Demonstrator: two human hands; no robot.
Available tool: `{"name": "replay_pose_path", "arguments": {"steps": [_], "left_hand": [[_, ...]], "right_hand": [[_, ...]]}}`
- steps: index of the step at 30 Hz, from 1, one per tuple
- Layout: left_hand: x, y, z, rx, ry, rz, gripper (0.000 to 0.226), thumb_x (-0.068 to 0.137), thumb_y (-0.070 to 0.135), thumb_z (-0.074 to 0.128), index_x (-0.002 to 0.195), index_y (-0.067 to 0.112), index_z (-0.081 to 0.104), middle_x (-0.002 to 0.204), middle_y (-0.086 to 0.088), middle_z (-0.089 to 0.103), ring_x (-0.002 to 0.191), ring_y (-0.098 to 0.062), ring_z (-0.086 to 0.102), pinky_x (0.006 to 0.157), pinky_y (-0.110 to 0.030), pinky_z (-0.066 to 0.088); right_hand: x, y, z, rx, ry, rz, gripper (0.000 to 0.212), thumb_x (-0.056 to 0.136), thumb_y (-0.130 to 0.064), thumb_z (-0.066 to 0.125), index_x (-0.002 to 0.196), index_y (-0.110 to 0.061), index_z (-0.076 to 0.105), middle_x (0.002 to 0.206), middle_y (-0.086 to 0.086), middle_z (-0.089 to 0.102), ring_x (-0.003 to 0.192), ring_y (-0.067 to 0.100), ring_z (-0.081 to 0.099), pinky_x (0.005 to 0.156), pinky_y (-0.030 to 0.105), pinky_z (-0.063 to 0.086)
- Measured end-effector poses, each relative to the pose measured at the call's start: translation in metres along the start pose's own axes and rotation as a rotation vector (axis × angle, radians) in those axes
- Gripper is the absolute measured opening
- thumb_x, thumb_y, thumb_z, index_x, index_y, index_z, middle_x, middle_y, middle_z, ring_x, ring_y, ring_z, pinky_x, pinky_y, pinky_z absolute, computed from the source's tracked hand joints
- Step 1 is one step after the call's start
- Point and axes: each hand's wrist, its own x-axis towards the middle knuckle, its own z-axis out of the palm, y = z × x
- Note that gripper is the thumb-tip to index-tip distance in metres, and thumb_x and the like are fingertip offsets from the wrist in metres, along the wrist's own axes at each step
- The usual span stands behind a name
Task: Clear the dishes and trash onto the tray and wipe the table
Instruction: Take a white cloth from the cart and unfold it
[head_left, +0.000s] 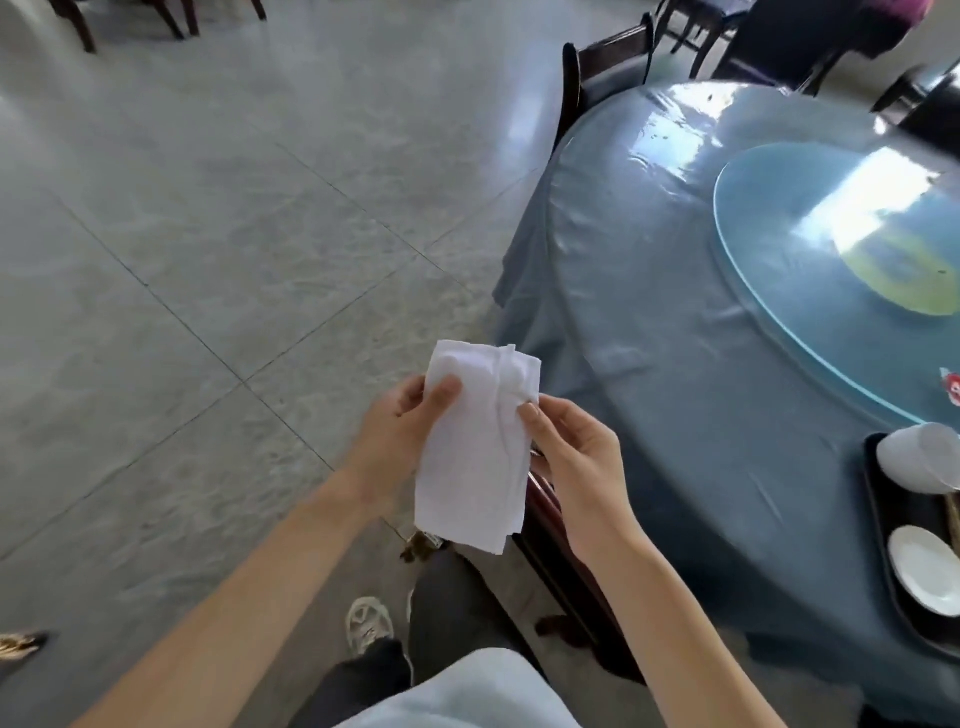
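A white cloth (475, 452) hangs folded between both hands, held over the floor to the left of the round table (675, 322). My left hand (400, 431) pinches its left edge with the thumb on top. My right hand (576, 457) grips its upper right edge. The table wears a blue cloth under shiny clear plastic and carries a glass turntable (789, 249). At the table's near right edge sits a black tray (878, 525) holding a white bowl (914, 457) on its side and a white saucer (924, 569).
A dark wooden chair (566, 566) stands tucked at the table just under my right hand. More dark chairs (602, 73) ring the far side. A small red item (951, 385) lies by the turntable's edge. Grey tiled floor (208, 260) spreads to the left.
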Motion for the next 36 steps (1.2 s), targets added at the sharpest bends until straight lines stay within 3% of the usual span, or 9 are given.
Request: {"name": "replay_pose_path", "arguments": {"steps": [4, 7, 13, 19, 21, 24, 26, 30, 36], "left_hand": [[0.035, 0.005, -0.017, 0.029, 0.033, -0.013, 0.036, 0.094, 0.033, 0.069, 0.124, 0.014, 0.065, 0.115, -0.004, 0.075, 0.105, -0.021, 0.073, 0.087, -0.039, 0.062], [0.067, 0.007, -0.026, 0.098, 0.025, -0.032, 0.055, 0.077, 0.047, 0.081, 0.123, 0.023, 0.063, 0.119, -0.004, 0.071, 0.110, -0.022, 0.070, 0.094, -0.042, 0.059], [0.152, 0.024, -0.012, 0.222, -0.031, -0.022, 0.069, 0.073, 0.047, 0.084, 0.130, 0.025, 0.052, 0.128, 0.002, 0.059, 0.114, -0.015, 0.063, 0.095, -0.042, 0.057], [0.267, 0.031, 0.036, 0.266, -0.273, -0.163, 0.018, 0.100, 0.026, 0.064, 0.117, 0.021, 0.067, 0.116, -0.001, 0.074, 0.111, -0.021, 0.070, 0.099, -0.047, 0.056], [0.295, 0.030, 0.056, 0.210, -0.406, -0.267, 0.028, 0.092, 0.022, 0.062, 0.117, 0.014, 0.071, 0.113, -0.009, 0.075, 0.106, -0.027, 0.071, 0.097, -0.047, 0.056], [0.335, 0.034, 0.086, 0.201, -0.593, -0.353, 0.043, 0.082, 0.023, 0.064, 0.123, 0.012, 0.067, 0.106, -0.013, 0.074, 0.094, -0.026, 0.071, 0.081, -0.035, 0.058], [0.354, 0.035, 0.102, 0.223, -0.652, -0.371, 0.046, 0.082, 0.023, 0.070, 0.126, 0.009, 0.064, 0.107, -0.013, 0.074, 0.096, -0.026, 0.073, 0.081, -0.036, 0.058], [0.389, 0.035, 0.127, 0.238, -0.686, -0.460, 0.041, 0.090, 0.021, 0.076, 0.126, 0.007, 0.064, 0.118, -0.019, 0.073, 0.110, -0.037, 0.070, 0.097, -0.050, 0.055], [0.452, 0.019, 0.146, 0.337, -0.678, -0.517, 0.031, 0.103, 0.017, 0.054, 0.132, 0.007, 0.060, 0.126, -0.013, 0.071, 0.107, -0.024, 0.070, 0.087, -0.035, 0.058]], "right_hand": [[0.029, -0.005, 0.020, -0.044, 0.032, -0.009, 0.018, 0.100, -0.022, 0.067, 0.112, -0.012, 0.076, 0.104, 0.006, 0.080, 0.098, 0.028, 0.076, 0.081, 0.043, 0.063], [0.055, -0.007, 0.030, -0.073, 0.084, -0.008, 0.017, 0.100, -0.025, 0.068, 0.112, -0.015, 0.077, 0.104, 0.004, 0.080, 0.101, 0.029, 0.075, 0.088, 0.051, 0.063], [0.129, -0.006, 0.033, -0.043, 0.202, -0.005, 0.014, 0.100, -0.023, 0.068, 0.109, -0.018, 0.077, 0.100, 0.001, 0.080, 0.096, 0.023, 0.076, 0.083, 0.039, 0.063], [0.222, -0.005, 0.017, 0.085, 0.402, 0.041, 0.014, 0.100, -0.026, 0.070, 0.108, -0.016, 0.077, 0.100, 0.007, 0.080, 0.096, 0.031, 0.076, 0.084, 0.048, 0.063], [0.244, -0.005, 0.009, 0.126, 0.499, 0.070, 0.015, 0.099, -0.026, 0.071, 0.107, -0.015, 0.077, 0.099, 0.007, 0.080, 0.095, 0.032, 0.076, 0.083, 0.048, 0.063], [0.277, -0.013, -0.006, 0.144, 0.579, 0.071, 0.017, 0.098, -0.025, 0.072, 0.109, -0.013, 0.077, 0.098, 0.005, 0.080, 0.094, 0.023, 0.077, 0.080, 0.034, 0.062], [0.292, -0.018, -0.018, 0.135, 0.625, 0.085, 0.015, 0.100, -0.021, 0.069, 0.110, -0.013, 0.076, 0.097, 0.004, 0.080, 0.093, 0.021, 0.077, 0.079, 0.029, 0.062], [0.318, -0.024, -0.047, 0.193, 0.704, 0.122, 0.015, 0.102, -0.020, 0.066, 0.111, -0.012, 0.075, 0.098, 0.005, 0.080, 0.093, 0.021, 0.077, 0.080, 0.033, 0.063], [0.358, -0.025, -0.097, 0.245, 0.854, 0.199, 0.014, 0.102, -0.028, 0.065, 0.106, -0.017, 0.074, 0.089, -0.002, 0.078, 0.076, 0.009, 0.071, 0.066, 0.025, 0.059]]}}
